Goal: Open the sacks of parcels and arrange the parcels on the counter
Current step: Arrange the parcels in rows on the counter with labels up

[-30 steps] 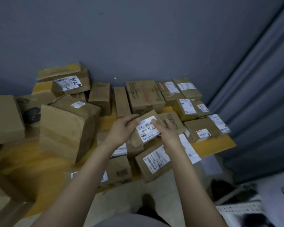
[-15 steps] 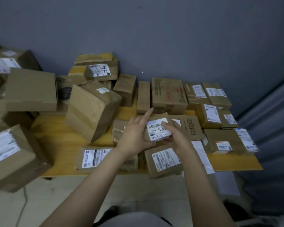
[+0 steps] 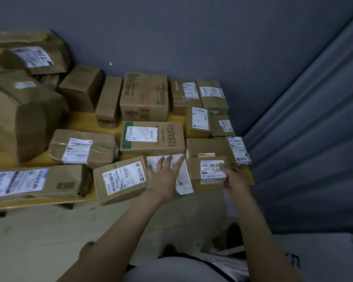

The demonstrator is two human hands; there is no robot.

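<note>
On the counter [image 3: 80, 121], parcel [image 3: 209, 172] in right hand [image 3: 235, 181]

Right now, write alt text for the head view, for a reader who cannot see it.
A person's right hand grips a small labelled parcel at the front right of a yellow counter crowded with brown cardboard parcels. The left hand, fingers spread, rests on a white mailer.
</note>
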